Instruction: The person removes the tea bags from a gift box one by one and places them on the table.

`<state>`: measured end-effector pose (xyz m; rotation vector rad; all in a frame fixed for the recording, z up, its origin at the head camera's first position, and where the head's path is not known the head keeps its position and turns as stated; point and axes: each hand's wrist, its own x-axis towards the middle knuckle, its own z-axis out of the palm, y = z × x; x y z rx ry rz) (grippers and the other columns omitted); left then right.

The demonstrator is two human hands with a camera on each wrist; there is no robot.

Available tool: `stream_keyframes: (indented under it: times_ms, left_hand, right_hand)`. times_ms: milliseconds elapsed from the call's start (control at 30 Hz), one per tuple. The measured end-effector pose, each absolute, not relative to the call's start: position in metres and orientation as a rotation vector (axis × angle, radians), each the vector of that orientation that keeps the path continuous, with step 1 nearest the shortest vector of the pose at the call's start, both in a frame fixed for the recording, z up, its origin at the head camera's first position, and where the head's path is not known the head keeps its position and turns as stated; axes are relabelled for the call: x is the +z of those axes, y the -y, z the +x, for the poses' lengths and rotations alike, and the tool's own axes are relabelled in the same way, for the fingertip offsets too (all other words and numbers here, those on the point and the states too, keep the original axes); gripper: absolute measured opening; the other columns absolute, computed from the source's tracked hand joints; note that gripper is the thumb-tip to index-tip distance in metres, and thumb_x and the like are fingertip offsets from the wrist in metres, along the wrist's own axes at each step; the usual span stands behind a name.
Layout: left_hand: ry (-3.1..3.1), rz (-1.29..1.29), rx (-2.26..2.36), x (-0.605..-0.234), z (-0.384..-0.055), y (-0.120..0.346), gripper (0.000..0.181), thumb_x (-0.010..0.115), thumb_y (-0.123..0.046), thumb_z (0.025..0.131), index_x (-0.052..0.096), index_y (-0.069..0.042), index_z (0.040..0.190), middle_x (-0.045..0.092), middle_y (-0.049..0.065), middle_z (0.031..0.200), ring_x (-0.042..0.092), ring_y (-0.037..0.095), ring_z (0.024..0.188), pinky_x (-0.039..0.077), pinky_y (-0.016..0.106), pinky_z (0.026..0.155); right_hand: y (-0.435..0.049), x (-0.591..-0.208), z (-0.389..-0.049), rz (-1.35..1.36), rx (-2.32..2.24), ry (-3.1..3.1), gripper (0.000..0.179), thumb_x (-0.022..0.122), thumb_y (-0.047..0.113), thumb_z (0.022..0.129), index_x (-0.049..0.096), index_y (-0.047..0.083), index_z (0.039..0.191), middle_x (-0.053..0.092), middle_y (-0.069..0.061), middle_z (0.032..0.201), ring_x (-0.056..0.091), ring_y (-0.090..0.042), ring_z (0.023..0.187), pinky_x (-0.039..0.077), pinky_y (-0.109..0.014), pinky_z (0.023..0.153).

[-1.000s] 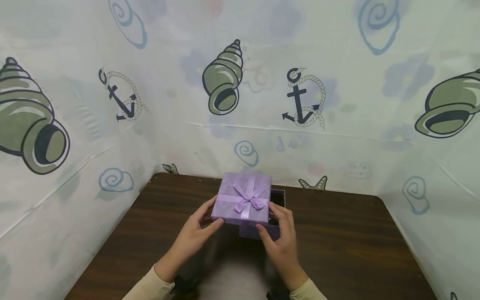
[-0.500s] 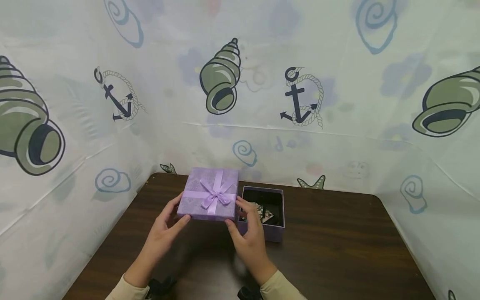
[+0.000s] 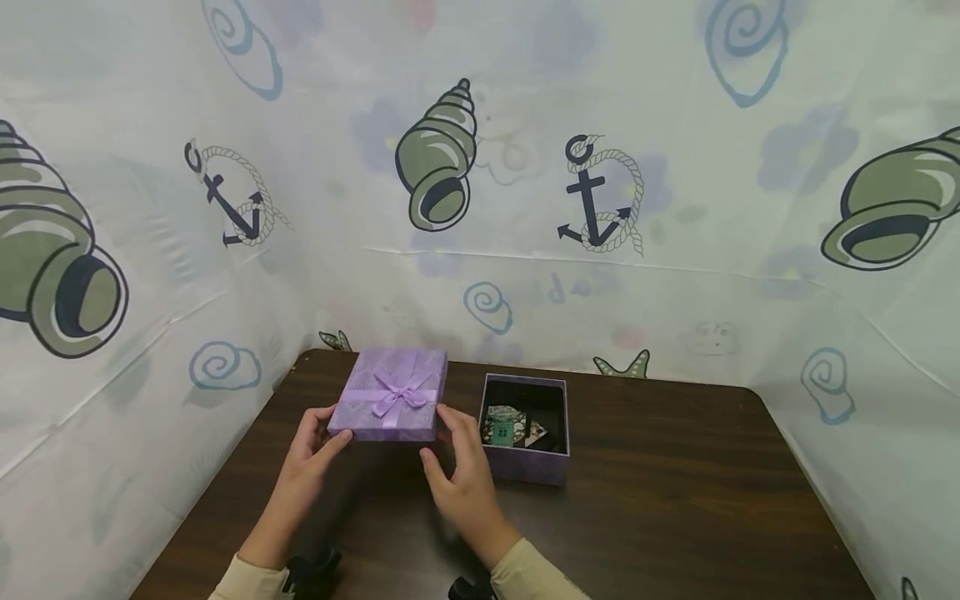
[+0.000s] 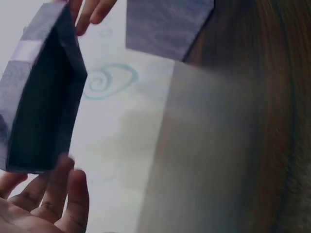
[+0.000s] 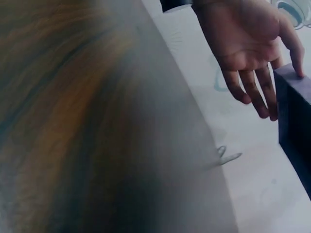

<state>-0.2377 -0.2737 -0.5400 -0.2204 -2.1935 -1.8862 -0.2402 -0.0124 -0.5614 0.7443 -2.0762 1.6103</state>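
Note:
A purple gift box lid (image 3: 390,396) with a lilac ribbon bow is at the table's far left in the head view, tilted, its dark hollow underside (image 4: 46,107) showing in the left wrist view. My left hand (image 3: 300,462) grips its left front corner, thumb at the front edge and fingers around the side. My right hand (image 3: 465,479) is at its right edge; in the right wrist view the thumb touches the lid's edge (image 5: 294,80), the other fingers extended. Right of it stands the uncovered box base (image 3: 528,467), holding a green and patterned item (image 3: 506,427) on its black inside.
The dark brown wooden table (image 3: 675,492) reaches back to a pale fabric backdrop (image 3: 525,308) printed with shells and anchors, with more cloth at both sides. Black straps (image 3: 311,571) are on both wrists beside the cream sleeves (image 3: 251,579).
Both hands have carried the lid left off the box base, then lowered it a little. The base's inside and the patterned item have come into view. My right thumb has shifted slightly below the lid's front edge.

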Motion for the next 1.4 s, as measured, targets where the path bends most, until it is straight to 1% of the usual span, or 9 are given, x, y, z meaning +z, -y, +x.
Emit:
stream_keyframes:
  times_ms: [200,433,567,800,933,1033,1133,1267,1400]
  left_hand:
    - [2.218,-0.167,-1.900,-0.558,-0.247,0.283,0.037,0.061,-0.009,0.111,0.047,0.006,0.142,0.067,-0.008,0.112,0.066,0.017,0.096,0.056,0.025,0.085]
    - [2.309,-0.054,-1.981,-0.575,-0.255,0.288,0.039,0.060,-0.024,0.114,0.047,-0.001,0.142,0.067,-0.006,0.119,0.069,0.013,0.108,0.062,0.033,0.088]
    - [2.371,-0.034,-1.979,-0.581,-0.257,0.292,0.042,0.060,-0.029,0.114,0.046,-0.001,0.143,0.066,-0.004,0.124,0.071,0.016,0.114,0.064,0.038,0.091]
    - [2.371,0.033,-2.012,-0.588,-0.258,0.296,0.047,0.060,-0.033,0.114,0.044,-0.003,0.146,0.067,-0.004,0.126,0.072,0.017,0.116,0.064,0.037,0.091]
    - [2.414,0.054,-2.023,-0.589,-0.261,0.298,0.050,0.061,-0.033,0.114,0.045,-0.003,0.150,0.067,0.004,0.133,0.070,0.018,0.118,0.062,0.035,0.094]
    - [2.456,0.081,-2.039,-0.588,-0.261,0.299,0.054,0.061,-0.032,0.114,0.045,-0.004,0.157,0.061,0.014,0.146,0.067,0.018,0.122,0.061,0.033,0.096]
    - [2.480,0.118,-2.059,-0.585,-0.259,0.300,0.060,0.061,-0.033,0.114,0.044,-0.002,0.163,0.045,0.020,0.158,0.063,0.018,0.124,0.061,0.031,0.096]
    - [2.486,0.157,-2.080,-0.582,-0.258,0.301,0.066,0.059,-0.035,0.114,0.041,0.002,0.166,0.031,0.020,0.160,0.058,0.011,0.122,0.062,0.029,0.096]
    - [2.442,0.129,-2.137,-0.582,-0.258,0.302,0.065,0.055,-0.035,0.116,0.039,0.002,0.167,0.031,0.021,0.166,0.057,-0.001,0.121,0.060,0.028,0.097]
  right_hand:
    - [0.015,-0.583,-0.244,0.881,1.666,2.105,0.072,0.069,0.011,0.107,0.033,0.011,0.169,0.035,-0.011,0.174,0.045,-0.027,0.157,0.050,-0.041,0.121]
    - [0.014,-0.608,-0.253,0.947,1.877,2.076,0.073,0.067,0.009,0.107,0.031,0.012,0.171,0.028,-0.010,0.178,0.035,-0.031,0.164,0.041,-0.040,0.128]
    - [0.012,-0.613,-0.254,0.972,1.992,2.050,0.074,0.066,0.005,0.107,0.030,0.010,0.171,0.027,-0.013,0.179,0.031,-0.037,0.165,0.038,-0.047,0.130]
    - [0.007,-0.613,-0.256,1.024,2.170,2.084,0.075,0.063,-0.001,0.107,0.026,0.005,0.172,0.022,-0.016,0.179,0.024,-0.039,0.166,0.033,-0.054,0.130]
    - [0.006,-0.614,-0.259,1.006,2.222,2.108,0.076,0.063,-0.002,0.107,0.024,0.003,0.172,0.020,-0.019,0.178,0.023,-0.043,0.165,0.034,-0.057,0.128]
    - [0.006,-0.615,-0.260,0.987,2.239,2.124,0.076,0.062,-0.001,0.108,0.022,0.000,0.172,0.019,-0.022,0.178,0.024,-0.047,0.164,0.036,-0.059,0.127]
    - [0.006,-0.614,-0.261,0.943,2.259,2.138,0.075,0.062,0.000,0.108,0.022,-0.003,0.172,0.019,-0.026,0.175,0.026,-0.050,0.162,0.038,-0.061,0.125]
    - [0.005,-0.612,-0.260,0.848,2.304,2.168,0.075,0.065,0.002,0.107,0.025,-0.006,0.170,0.026,-0.028,0.163,0.033,-0.052,0.158,0.043,-0.057,0.124]
    - [0.005,-0.612,-0.260,0.785,2.338,2.200,0.074,0.066,0.004,0.107,0.028,-0.005,0.170,0.030,-0.027,0.160,0.035,-0.050,0.159,0.044,-0.051,0.124]
